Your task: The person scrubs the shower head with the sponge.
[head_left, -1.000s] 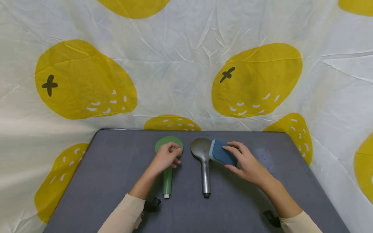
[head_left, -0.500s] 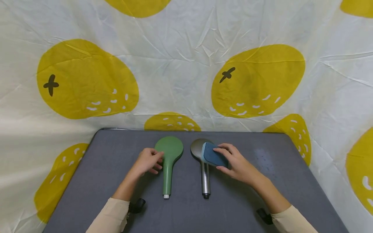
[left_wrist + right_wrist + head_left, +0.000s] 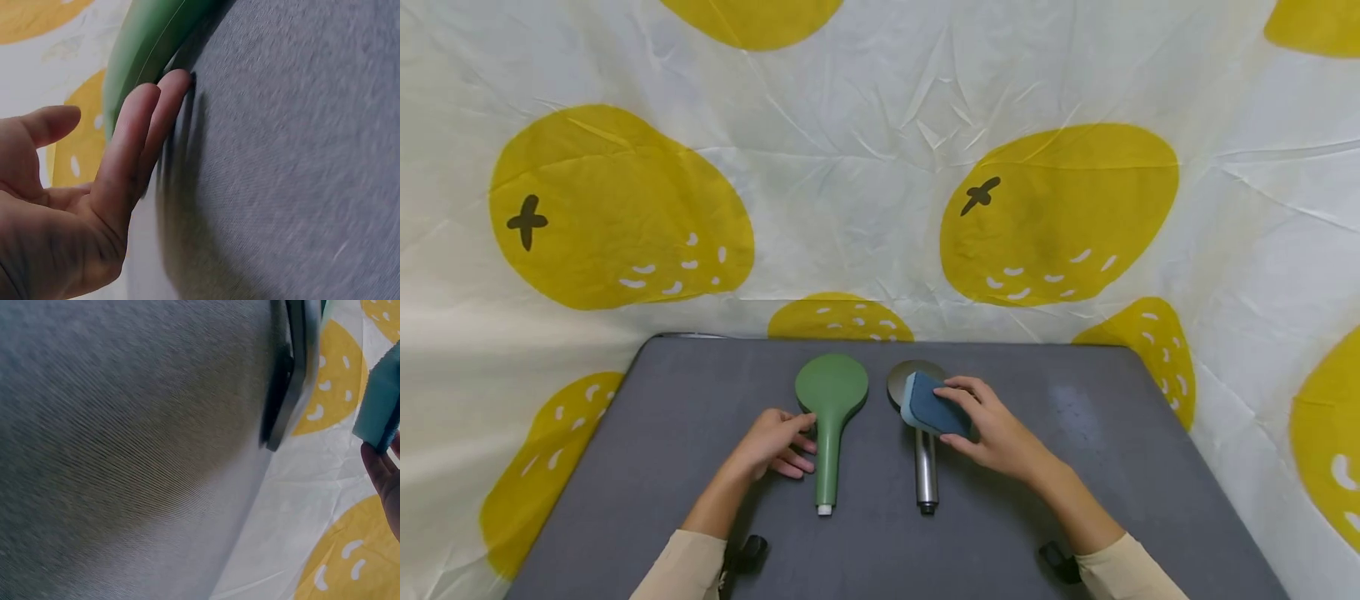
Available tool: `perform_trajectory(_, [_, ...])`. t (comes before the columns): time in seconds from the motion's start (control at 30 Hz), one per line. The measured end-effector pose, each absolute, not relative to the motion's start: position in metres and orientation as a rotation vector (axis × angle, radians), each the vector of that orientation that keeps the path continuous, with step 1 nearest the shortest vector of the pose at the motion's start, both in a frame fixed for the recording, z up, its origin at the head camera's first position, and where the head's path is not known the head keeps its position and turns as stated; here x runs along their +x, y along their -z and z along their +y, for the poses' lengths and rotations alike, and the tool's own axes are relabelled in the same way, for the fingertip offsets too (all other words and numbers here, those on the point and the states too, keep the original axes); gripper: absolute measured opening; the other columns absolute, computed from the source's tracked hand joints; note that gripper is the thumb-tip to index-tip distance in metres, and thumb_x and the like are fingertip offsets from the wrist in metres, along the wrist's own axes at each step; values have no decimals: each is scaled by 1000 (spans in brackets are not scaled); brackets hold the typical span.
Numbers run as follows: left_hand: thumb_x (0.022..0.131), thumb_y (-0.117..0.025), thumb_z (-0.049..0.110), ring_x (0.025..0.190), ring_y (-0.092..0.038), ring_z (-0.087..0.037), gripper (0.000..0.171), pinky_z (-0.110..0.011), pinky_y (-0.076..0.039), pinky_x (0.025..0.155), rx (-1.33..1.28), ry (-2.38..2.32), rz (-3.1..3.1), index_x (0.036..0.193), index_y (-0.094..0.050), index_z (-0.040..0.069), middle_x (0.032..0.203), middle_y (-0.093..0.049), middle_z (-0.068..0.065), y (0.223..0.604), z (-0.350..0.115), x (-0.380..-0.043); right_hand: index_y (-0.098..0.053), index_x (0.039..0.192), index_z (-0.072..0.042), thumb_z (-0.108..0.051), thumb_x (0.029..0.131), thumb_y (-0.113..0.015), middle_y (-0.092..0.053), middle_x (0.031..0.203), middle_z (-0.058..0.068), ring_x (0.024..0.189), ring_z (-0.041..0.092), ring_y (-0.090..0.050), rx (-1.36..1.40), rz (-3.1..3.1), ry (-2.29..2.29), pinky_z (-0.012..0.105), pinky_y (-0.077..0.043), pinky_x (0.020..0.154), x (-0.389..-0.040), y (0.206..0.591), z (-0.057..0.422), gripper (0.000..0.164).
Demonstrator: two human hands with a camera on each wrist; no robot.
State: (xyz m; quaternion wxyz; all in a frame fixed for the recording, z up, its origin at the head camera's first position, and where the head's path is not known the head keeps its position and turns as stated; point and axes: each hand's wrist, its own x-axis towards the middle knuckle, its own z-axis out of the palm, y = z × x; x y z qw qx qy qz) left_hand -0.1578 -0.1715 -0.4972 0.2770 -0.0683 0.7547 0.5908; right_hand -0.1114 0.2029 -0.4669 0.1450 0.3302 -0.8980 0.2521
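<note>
A green shower head (image 3: 831, 387) with a white-tipped handle lies on the grey table. Just left of it is my left hand (image 3: 775, 444), fingers fairly straight, fingertips close to the handle; whether they touch it I cannot tell. In the left wrist view the left hand (image 3: 119, 156) has its thumb apart and nothing in it. A dark metallic shower head (image 3: 927, 467) lies to the right of the green one. My right hand (image 3: 1000, 433) pinches a blue sponge (image 3: 936, 406), which covers part of the metallic head. In the right wrist view the sponge (image 3: 378, 403) is above the table.
The grey table (image 3: 865, 550) ends at a white cloth (image 3: 850, 208) with yellow fruit prints, hanging behind and at both sides. A faint damp-looking patch (image 3: 1072, 412) marks the table right of the right hand. Black wrist straps (image 3: 1060, 562) show below the hands.
My left hand has moved left off the green shower head and slightly nearer to me, to beside its handle. The right hand has carried the sponge left over the metallic shower head.
</note>
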Motion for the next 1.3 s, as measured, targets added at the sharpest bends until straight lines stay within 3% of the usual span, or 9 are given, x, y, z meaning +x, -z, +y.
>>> perform_trajectory(0.27, [99, -63, 32, 63, -73, -23, 48, -39, -63, 54, -286, -1664, 2006, 120, -63, -11, 97, -72, -17, 503, -160, -157, -55, 143, -10, -14, 81, -89, -52, 141, 17, 129, 32, -53, 964, -2567, -752, 50, -55, 96, -112, 470, 204, 71])
perform_trajectory(0.6, [98, -63, 27, 59, -64, -16, 45, -30, -60, 53, -218, -1630, 2026, 121, -63, -11, 96, -67, -15, 503, -152, -156, -55, 143, -10, -15, 81, -89, -52, 141, 18, 129, 33, -53, 935, -2590, -760, 52, -55, 96, -111, 470, 206, 70])
perform_trajectory(0.73, [99, -63, 27, 62, -63, -16, 43, -30, -61, 56, -215, -1641, 2018, 119, -61, -10, 95, -61, -13, 499, -150, -155, -55, 143, -9, -14, 81, -89, -52, 140, 18, 128, 33, -53, 935, -2594, -752, 51, -55, 95, -111, 472, 207, 71])
perform_trajectory(0.83, [100, -61, 24, 69, -69, -21, 41, -37, -64, 63, -207, -1706, 1945, 120, -55, -11, 97, -56, -15, 497, -150, -155, -55, 143, -10, -14, 81, -89, -52, 141, 17, 128, 32, -53, 927, -2603, -750, 51, -55, 95, -110, 473, 208, 71])
perform_trajectory(1.03, [102, -58, 19, 83, -77, -34, 42, -47, -65, 74, -139, -1771, 1829, 125, -49, -14, 108, -64, -25, 499, -151, -156, -55, 144, -10, -15, 81, -89, -52, 140, 16, 127, 29, -53, 916, -2597, -750, 47, -54, 95, -110, 473, 209, 72])
perform_trajectory(1.2, [102, -60, 15, 82, -78, -30, 38, -44, -65, 76, -118, -1774, 1795, 124, -49, -14, 116, -72, -28, 503, -151, -157, -54, 144, -11, -16, 82, -89, -52, 139, 17, 126, 30, -53, 926, -2588, -740, 47, -54, 95, -112, 473, 210, 71])
perform_trajectory(1.3, [102, -60, 11, 79, -78, -26, 36, -42, -64, 77, -124, -1798, 1762, 125, -46, -14, 110, -74, -25, 506, -151, -156, -55, 145, -14, -17, 82, -88, -52, 140, 17, 127, 32, -53, 933, -2583, -729, 50, -55, 94, -113, 473, 211, 71])
